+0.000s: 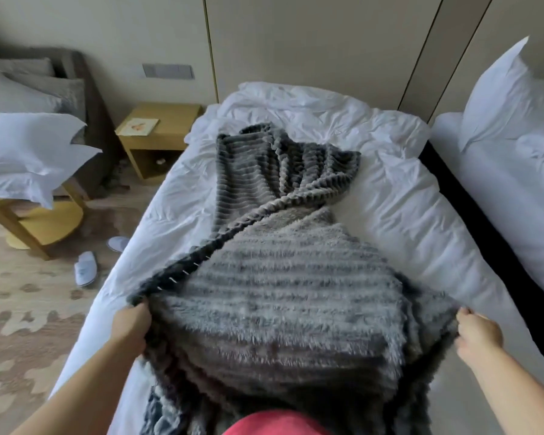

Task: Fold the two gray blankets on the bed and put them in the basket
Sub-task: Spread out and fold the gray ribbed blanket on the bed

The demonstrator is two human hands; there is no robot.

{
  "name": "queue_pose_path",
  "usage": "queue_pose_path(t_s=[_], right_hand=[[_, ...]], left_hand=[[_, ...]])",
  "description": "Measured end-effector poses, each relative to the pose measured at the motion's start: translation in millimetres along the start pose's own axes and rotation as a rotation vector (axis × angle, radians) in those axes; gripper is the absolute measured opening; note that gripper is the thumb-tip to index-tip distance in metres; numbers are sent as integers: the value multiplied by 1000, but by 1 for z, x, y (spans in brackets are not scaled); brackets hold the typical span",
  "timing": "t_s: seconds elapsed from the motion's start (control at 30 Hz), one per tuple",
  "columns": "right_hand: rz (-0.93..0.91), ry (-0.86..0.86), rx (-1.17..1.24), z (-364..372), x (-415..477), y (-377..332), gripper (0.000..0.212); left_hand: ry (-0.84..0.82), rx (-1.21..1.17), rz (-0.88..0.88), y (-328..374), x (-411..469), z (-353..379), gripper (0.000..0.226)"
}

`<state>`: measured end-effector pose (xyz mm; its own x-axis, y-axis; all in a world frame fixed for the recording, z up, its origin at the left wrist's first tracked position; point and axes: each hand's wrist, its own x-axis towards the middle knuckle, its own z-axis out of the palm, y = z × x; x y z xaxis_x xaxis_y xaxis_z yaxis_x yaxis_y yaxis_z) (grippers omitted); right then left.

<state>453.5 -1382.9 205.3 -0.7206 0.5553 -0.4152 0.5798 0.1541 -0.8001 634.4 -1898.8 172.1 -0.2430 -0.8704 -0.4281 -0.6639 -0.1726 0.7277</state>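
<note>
Gray ribbed fleece, the blanket (283,277) lies lengthwise along the white bed (405,215), twisted midway so that its fuzzy underside faces up near the person. The left hand (132,324) and right hand (478,335) each grip a side edge, fingers curled into the pile, likely to pull the width taut before a fold. Counted: two hands, two white slippers (85,271) on the floor, and one gray mass, though whether it is one blanket or two cannot be told. No basket shows.
</note>
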Motion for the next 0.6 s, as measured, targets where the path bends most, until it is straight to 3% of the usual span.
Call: queue_pose_path(t_s=[0.13, 0.17, 0.23, 0.27, 0.33, 0.43, 0.5, 0.6], right_hand=[[113, -220, 73, 39, -9, -7, 31], [99, -345, -91, 45, -11, -9, 45], [8, -570, -637, 49, -10, -13, 79], [-97, -618, -843, 47, -5, -15, 83], [-342, -511, -897, 39, 7, -28, 57], [-424, -85, -606, 18, 13, -50, 33], [-459, 65, -640, 8, 6, -56, 26], [-550, -42, -599, 14, -20, -58, 33]], left_hand=[[-349, -163, -179, 13, -20, 23, 31], [-459, -108, -202, 19, -22, 23, 33], [-714, 75, -130, 34, -22, 18, 42], [-780, 127, -60, 42, -22, 14, 44], [-638, 48, 92, 57, -14, 8, 39], [-183, -303, 80, 65, -1, -9, 34], [-198, -381, 25, 61, -2, -15, 26], [-420, -249, -85, 58, -15, -11, 25]])
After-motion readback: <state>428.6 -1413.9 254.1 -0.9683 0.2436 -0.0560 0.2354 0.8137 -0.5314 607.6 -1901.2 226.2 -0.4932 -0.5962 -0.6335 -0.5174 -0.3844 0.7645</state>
